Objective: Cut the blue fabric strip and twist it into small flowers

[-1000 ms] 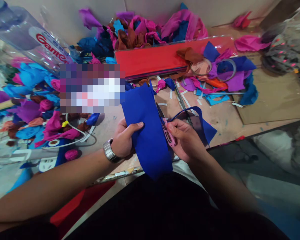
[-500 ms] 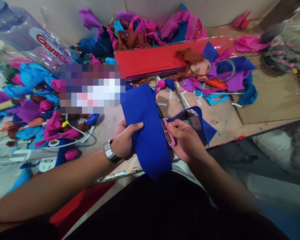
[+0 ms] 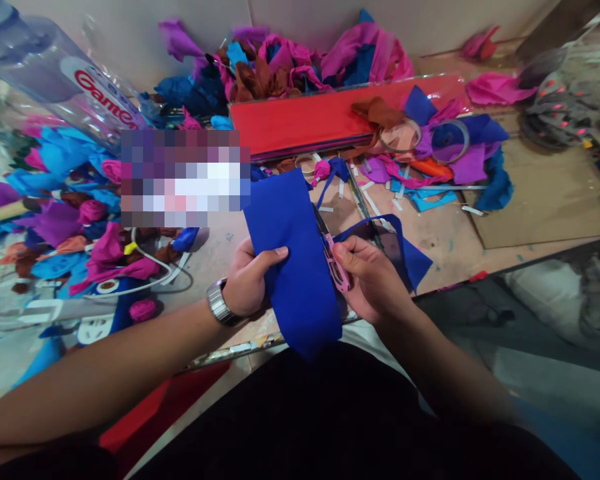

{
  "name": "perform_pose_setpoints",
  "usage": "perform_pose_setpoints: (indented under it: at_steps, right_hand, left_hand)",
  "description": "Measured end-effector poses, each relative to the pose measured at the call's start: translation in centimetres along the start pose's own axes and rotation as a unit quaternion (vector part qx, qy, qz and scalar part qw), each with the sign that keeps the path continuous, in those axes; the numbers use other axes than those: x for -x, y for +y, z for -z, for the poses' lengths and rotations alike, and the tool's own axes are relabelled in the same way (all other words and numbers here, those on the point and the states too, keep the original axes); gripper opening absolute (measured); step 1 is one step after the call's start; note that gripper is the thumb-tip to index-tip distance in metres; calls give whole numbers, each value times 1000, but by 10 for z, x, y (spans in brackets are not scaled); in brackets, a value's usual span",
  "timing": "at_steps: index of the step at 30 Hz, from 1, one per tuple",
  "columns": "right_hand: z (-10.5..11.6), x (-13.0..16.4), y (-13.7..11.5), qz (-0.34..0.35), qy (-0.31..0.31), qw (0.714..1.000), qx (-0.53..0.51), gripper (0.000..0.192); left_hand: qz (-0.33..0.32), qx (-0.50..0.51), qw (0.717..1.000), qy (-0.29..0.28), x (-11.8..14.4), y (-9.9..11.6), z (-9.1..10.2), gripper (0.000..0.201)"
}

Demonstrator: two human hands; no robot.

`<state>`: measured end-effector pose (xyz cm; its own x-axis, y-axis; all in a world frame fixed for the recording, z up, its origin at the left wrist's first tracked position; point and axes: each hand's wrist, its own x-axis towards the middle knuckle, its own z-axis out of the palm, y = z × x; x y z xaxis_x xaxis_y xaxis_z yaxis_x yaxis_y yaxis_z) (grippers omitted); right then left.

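"One blue sheet (image 3: 303, 273), but where?"
"Over the counter's (image 3: 215, 250) near edge, gripped in the left hand (image 3: 250, 283)."
"And the right hand (image 3: 373, 277)?"
"Closed around the scissors (image 3: 341, 278), at the sheet's right edge."
"Far left?"
"A bottle (image 3: 45, 73)."

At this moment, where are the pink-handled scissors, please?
In the head view, just right of centre: the pink-handled scissors are in the right hand, beside the right edge of the blue sheet, which the left hand holds.
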<state>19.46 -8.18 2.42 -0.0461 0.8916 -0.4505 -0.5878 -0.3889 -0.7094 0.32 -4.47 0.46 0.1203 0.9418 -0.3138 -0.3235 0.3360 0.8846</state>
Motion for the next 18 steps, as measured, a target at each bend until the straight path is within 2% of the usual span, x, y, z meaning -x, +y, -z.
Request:
perform_pose_setpoints:
  at_steps: [18]
  right_hand:
    - [-4, 1, 0, 5, 4, 1000, -6, 50]
  left_hand:
    - [-5, -5, 1000, 5, 1, 0, 0, 22]
